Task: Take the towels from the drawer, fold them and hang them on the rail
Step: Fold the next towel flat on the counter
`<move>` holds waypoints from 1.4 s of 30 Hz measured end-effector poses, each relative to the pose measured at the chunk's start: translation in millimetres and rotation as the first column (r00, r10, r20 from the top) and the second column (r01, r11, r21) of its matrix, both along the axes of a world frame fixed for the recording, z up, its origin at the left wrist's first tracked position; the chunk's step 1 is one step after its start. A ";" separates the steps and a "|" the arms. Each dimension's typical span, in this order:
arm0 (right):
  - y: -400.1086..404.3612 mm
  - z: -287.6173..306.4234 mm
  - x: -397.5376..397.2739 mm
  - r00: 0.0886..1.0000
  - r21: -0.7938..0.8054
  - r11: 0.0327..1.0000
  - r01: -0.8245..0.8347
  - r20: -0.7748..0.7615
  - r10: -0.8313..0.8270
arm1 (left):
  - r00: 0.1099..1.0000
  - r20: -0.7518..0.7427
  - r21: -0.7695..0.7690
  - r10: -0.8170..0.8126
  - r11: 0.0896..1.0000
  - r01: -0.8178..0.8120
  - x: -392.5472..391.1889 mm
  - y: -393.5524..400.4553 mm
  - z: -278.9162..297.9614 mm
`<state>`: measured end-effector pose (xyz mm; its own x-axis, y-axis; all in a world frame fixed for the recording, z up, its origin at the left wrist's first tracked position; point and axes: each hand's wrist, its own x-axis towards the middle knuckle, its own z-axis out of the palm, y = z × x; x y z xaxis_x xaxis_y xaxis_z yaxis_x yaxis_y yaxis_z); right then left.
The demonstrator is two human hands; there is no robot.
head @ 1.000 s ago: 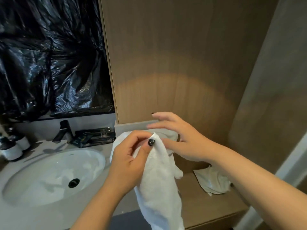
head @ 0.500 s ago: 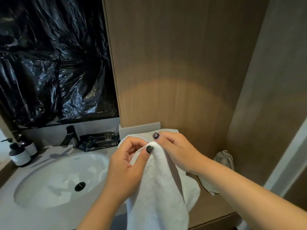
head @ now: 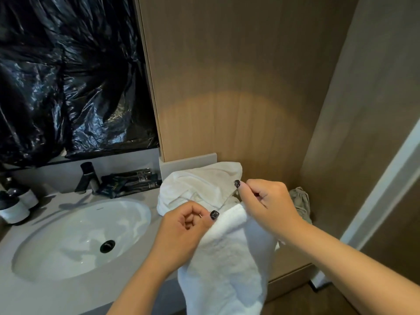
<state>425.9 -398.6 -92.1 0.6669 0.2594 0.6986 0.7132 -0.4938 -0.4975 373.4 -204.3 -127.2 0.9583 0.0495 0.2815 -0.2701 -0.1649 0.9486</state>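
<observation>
Both hands pinch the top edge of a white terry towel held up over the right end of the grey stone bench. Left hand grips its left corner, thumb on top; right hand grips the right corner, fingers curled. Towel hangs down near, far part bunched on the bench right of the white oval sink. Crumpled beige cloth lies far right.

Head view looks forward and down, close over the sink (single view).
</observation>
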 end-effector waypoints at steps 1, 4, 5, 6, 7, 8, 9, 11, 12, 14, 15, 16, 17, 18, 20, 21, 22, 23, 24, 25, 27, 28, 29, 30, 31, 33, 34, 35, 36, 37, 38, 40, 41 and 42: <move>-4.5 -0.3 0.9 0.998 -0.054 0.997 0.047 0.039 -0.044 | 0.999 -0.032 0.001 -0.041 0.999 0.041 -0.4 0.3 -5.3; -17.9 6.0 3.8 0.949 -0.218 0.953 0.209 0.280 -0.144 | 0.983 -0.109 0.034 -0.149 0.988 0.154 -3.3 -2.2 -19.3; -23.5 10.2 4.7 0.920 -0.268 0.930 0.253 0.362 -0.146 | 0.983 -0.110 0.053 -0.149 0.986 0.155 -3.3 -2.6 -22.1; -30.5 14.3 6.4 0.891 -0.312 0.904 0.294 0.431 -0.141 | 0.985 -0.103 0.066 -0.140 0.987 0.147 -2.6 -1.8 -23.6; -37.0 19.1 8.0 0.888 -0.352 0.884 0.308 0.439 -0.135 | 0.988 -0.090 0.074 -0.125 0.988 0.132 -1.7 -0.7 -23.5; -42.2 22.1 10.9 0.903 -0.378 0.873 0.307 0.406 -0.142 | 0.991 -0.075 0.072 -0.113 0.990 0.118 -0.5 1.0 -23.1; -44.2 23.8 12.7 0.943 -0.385 0.883 0.270 0.291 -0.161 | 0.993 -0.054 0.069 -0.108 0.991 0.112 0.0 1.9 -21.4; -41.1 19.1 13.2 0.987 -0.323 0.940 0.108 -0.077 -0.140 | 0.995 -0.003 0.077 -0.104 0.992 0.104 -1.1 0.2 -17.4; -35.9 13.4 9.7 0.968 -0.248 0.968 0.027 -0.236 -0.087 | 0.994 0.026 0.082 -0.103 0.992 0.100 -2.3 -2.8 -15.2; -17.0 1.8 -2.9 0.927 -0.144 0.986 -0.080 -0.374 0.021 | 0.990 0.092 0.098 -0.107 0.990 0.098 -6.5 -9.4 -9.7; -6.5 -4.6 -8.1 0.913 -0.136 0.983 -0.123 -0.403 0.059 | 0.986 0.122 0.109 -0.110 0.989 0.097 -8.3 -12.4 -6.6; 3.4 -10.2 -12.9 0.899 -0.137 0.977 -0.161 -0.428 0.088 | 0.983 0.148 0.117 -0.112 0.989 0.095 -10.0 -14.6 -3.6; 12.8 -14.4 -16.1 0.886 -0.138 0.972 -0.189 -0.451 0.108 | 0.979 0.168 0.109 -0.114 0.989 0.097 -11.4 -16.2 -0.9; 21.2 -17.1 -18.3 0.871 -0.114 0.973 -0.202 -0.475 0.126 | 0.977 0.180 0.082 -0.112 0.992 0.099 -12.5 -16.7 1.3; 35.5 -18.5 -21.3 0.875 -0.033 0.984 -0.177 -0.463 0.142 | 0.979 0.184 -0.006 -0.093 0.995 0.095 -15.6 -16.5 5.8; 41.1 -18.0 -21.7 0.895 -0.010 0.991 -0.135 -0.430 0.117 | 0.980 0.182 -0.051 -0.075 0.995 0.086 -17.3 -15.7 7.2; 44.9 -17.8 -21.2 0.910 0.008 0.996 -0.090 -0.405 0.085 | 0.983 0.176 -0.093 -0.052 0.993 0.069 -18.6 -14.1 8.3; 47.6 -17.2 -20.6 0.922 0.027 0.999 -0.042 -0.384 0.049 | 0.986 0.161 -0.132 -0.029 0.990 0.050 -20.2 -11.5 9.0; 48.6 -15.6 -19.6 0.935 0.052 0.999 0.012 -0.355 0.007 | 0.991 0.136 -0.165 -0.008 0.986 0.031 -21.5 -8.2 9.0; 47.9 -12.2 -18.4 0.950 0.085 0.995 0.061 -0.310 -0.032 | 0.994 0.107 -0.189 0.010 0.982 0.011 -23.0 -4.8 8.4; 42.6 -1.0 -15.8 0.981 0.112 0.983 0.142 -0.150 -0.125 | 0.997 0.067 -0.188 0.033 0.982 -0.020 -25.7 0.5 5.5; 38.6 5.7 -14.1 0.983 0.081 0.980 0.182 -0.034 -0.179 | 0.998 0.052 -0.167 0.031 0.986 -0.022 -26.8 1.5 2.7; 34.2 11.9 -12.1 0.975 0.045 0.978 0.205 0.074 -0.208 | 0.999 0.033 -0.148 0.028 0.989 -0.023 -27.8 1.8 -1.1; 28.7 16.6 -9.6 0.962 0.020 0.975 0.222 0.157 -0.222 | 0.999 0.011 -0.132 0.033 0.991 -0.032 -28.5 2.2 -5.6; 22.2 19.8 -6.3 0.950 0.010 0.972 0.235 0.211 -0.232 | 0.999 -0.008 -0.117 0.045 0.992 -0.046 -29.1 3.3 -10.2; 7.8 24.4 0.5 0.925 0.013 0.954 0.299 0.241 -0.293 | 0.997 -0.022 -0.105 0.067 0.992 -0.069 -30.4 7.8 -16.2; 1.1 26.0 3.1 0.914 0.010 0.941 0.338 0.235 -0.331 | 0.997 -0.018 -0.107 0.076 0.991 -0.078 -31.1 10.8 -16.7; -4.9 27.0 5.4 0.914 -0.004 0.935 0.354 0.213 -0.345 | 0.996 -0.007 -0.101 0.086 0.991 -0.086 -32.0 13.7 -15.6; -9.4 27.4 7.0 0.934 -0.033 0.943 0.330 0.157 -0.321 | 0.995 0.012 -0.075 0.098 0.992 -0.097 -32.2 16.4 -14.1; -12.6 26.0 8.3 0.965 -0.070 0.963 0.259 0.064 -0.255 | 0.992 0.040 -0.024 0.118 0.993 -0.117 -32.1 18.5 -12.1; -14.4 23.7 7.7 0.986 -0.108 0.982 0.152 -0.052 -0.158 | 0.988 0.070 0.029 0.138 0.990 -0.140 -32.0 19.6 -9.9; -12.8 18.8 2.0 0.956 -0.136 0.986 -0.091 -0.289 0.048 | 0.983 0.115 0.084 0.145 0.984 -0.155 -32.1 18.4 -5.4; -9.8 16.4 -2.6 0.911 -0.142 0.972 -0.190 -0.395 0.120 | 0.982 0.131 0.097 0.136 0.984 -0.149 -32.3 16.1 -3.0; -5.5 14.5 -7.4 0.865 -0.162 0.951 -0.263 -0.475 0.158 | 0.981 0.149 0.106 0.127 0.984 -0.143 -32.5 13.6 -0.6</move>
<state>418.5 -404.1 -77.6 0.8067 0.5377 0.2451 0.5350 -0.4886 -0.6892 340.8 -190.7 -127.8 0.8953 0.1350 0.4246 -0.3674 -0.3154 0.8749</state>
